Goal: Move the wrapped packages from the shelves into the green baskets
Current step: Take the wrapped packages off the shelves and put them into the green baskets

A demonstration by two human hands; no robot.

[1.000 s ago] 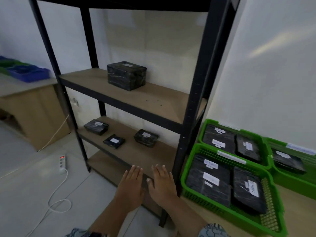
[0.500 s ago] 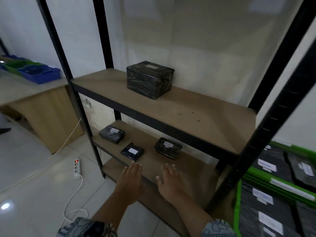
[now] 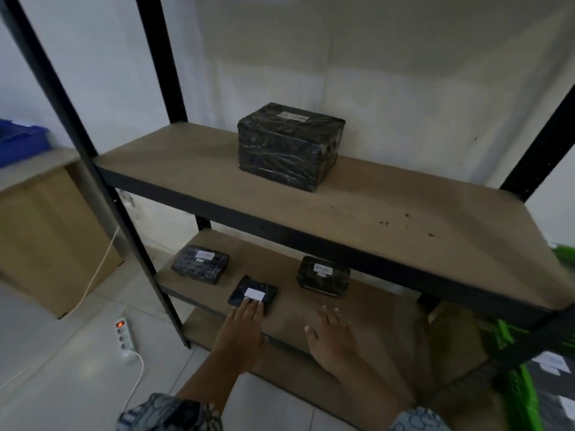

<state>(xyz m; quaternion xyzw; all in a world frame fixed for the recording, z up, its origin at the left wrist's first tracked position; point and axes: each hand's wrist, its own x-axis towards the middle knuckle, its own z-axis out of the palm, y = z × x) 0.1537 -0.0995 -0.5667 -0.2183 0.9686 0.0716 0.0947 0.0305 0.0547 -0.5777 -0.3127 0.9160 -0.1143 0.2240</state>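
A large black wrapped box [image 3: 289, 146] stands on the upper wooden shelf [image 3: 389, 219]. On the lower shelf [image 3: 367, 309] lie three small black wrapped packages with white labels: a left package [image 3: 200, 264], a flat middle package [image 3: 252, 293] and a right package [image 3: 323, 276]. My left hand [image 3: 244, 329] is stretched out flat, its fingertips at the near edge of the middle package. My right hand [image 3: 331, 339] hovers open over the lower shelf, short of the right package. A green basket [image 3: 522, 396] with wrapped packages shows at the bottom right corner.
Black metal uprights [image 3: 93, 169] frame the rack. A white power strip [image 3: 123, 335] with a cable lies on the tiled floor at left. A wooden cabinet [image 3: 46, 244] with a blue bin [image 3: 18, 143] stands further left. White wall behind.
The view has swung left and closer to the rack, so the green baskets have nearly left the frame. Both hands have reached forward; the left fingertips now meet the middle package.
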